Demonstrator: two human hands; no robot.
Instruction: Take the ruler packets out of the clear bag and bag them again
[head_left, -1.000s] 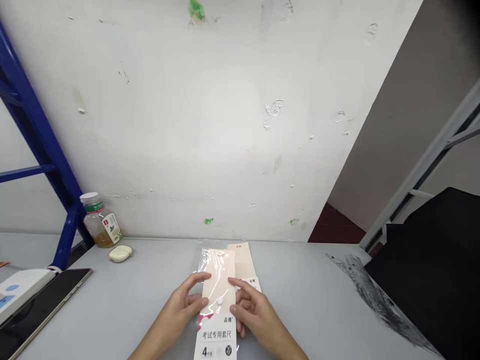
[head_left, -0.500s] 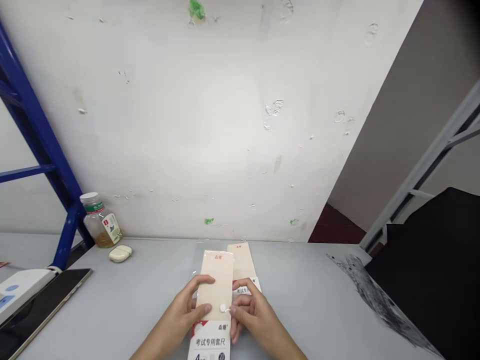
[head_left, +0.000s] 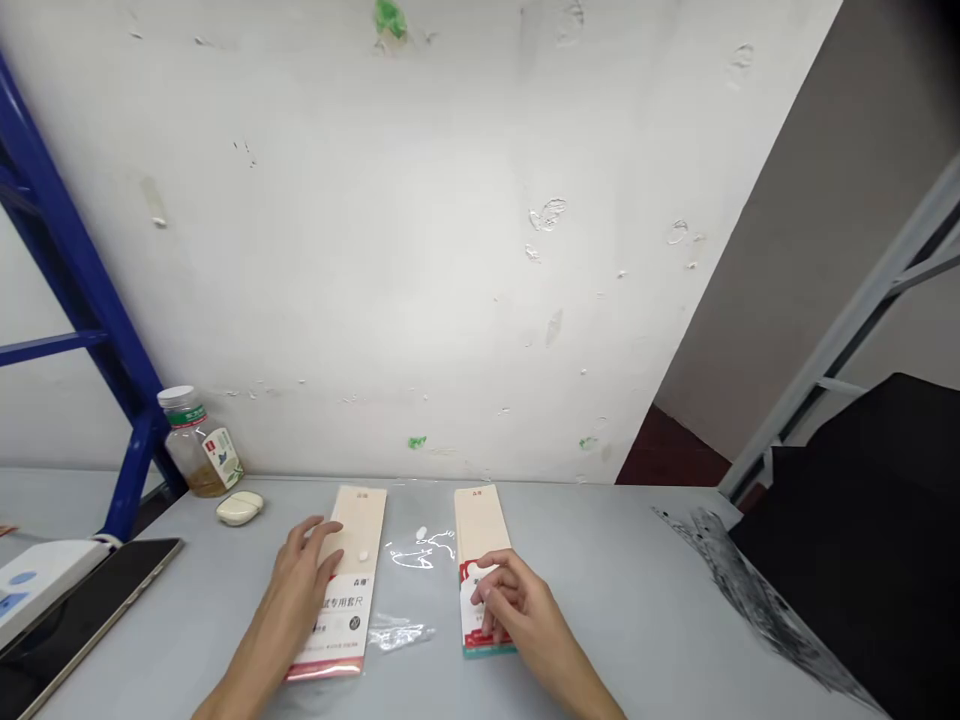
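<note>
A long cream and white ruler-set packet with red print and a small white round button lies flat on the left of the desk. Over its left edge are the curved, spread fingers of my left hand, which grips nothing. A second packet, cream above with a red and teal lower end, rests to the right. My right hand hovers at or touches its lower part, fingers half curled with a gap between thumb and index finger. Between the packets lies a clear plastic bag with a white dot near its top.
At the left are a clear jar with a white lid, a cream oval case, a dark phone-like slab and a white device. Black fabric covers the right side. A white wall rises behind the desk.
The packet held between both hands has moved left and now lies on the desk, with the left hand loosened over it. My right hand has come to the second packet.
</note>
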